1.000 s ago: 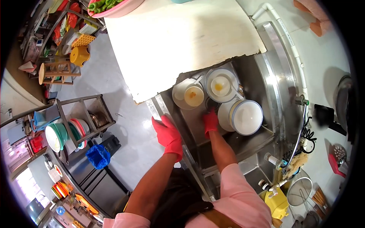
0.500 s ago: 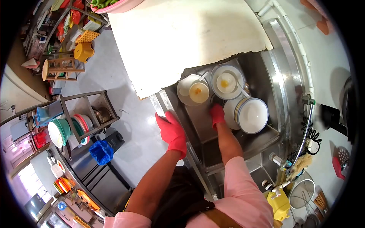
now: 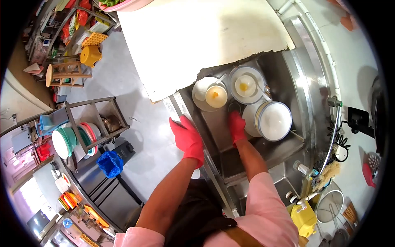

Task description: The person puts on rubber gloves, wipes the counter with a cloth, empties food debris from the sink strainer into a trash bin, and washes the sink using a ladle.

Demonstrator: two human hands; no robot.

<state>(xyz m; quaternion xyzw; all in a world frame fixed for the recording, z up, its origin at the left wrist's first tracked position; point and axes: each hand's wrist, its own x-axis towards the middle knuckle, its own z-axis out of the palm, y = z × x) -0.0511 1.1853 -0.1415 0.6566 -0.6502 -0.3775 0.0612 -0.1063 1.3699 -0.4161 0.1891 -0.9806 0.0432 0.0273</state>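
My left hand (image 3: 187, 138), in a red rubber glove, is held over the front rim of the metal sink (image 3: 209, 164), fingers apart and empty. In the sink, my right hand (image 3: 236, 126), gloved too, is closed beside a small dark round thing (image 3: 234, 108); what its fingers grip is hidden. Beyond it, a cream bowl (image 3: 216, 96) with orange residue and a spoon rests on a plate (image 3: 199, 88). Another small bowl (image 3: 245, 86) with yellow residue sits in a wide blue-rimmed bowl (image 3: 233, 78). To the right is a stack of blue-rimmed bowls (image 3: 275, 121).
A white board (image 3: 197, 37) covers the sink's far part, with a pink basin (image 3: 127, 5) at its edge. A faucet pipe (image 3: 330, 144) and yellow container (image 3: 303, 218) are on the right. A metal rack (image 3: 92, 103) and blue-lined bin (image 3: 110, 164) stand left.
My right hand has drawn back slightly toward me, and the dark round thing shows more. My left hand stays open near the rim. The view has shifted a little.
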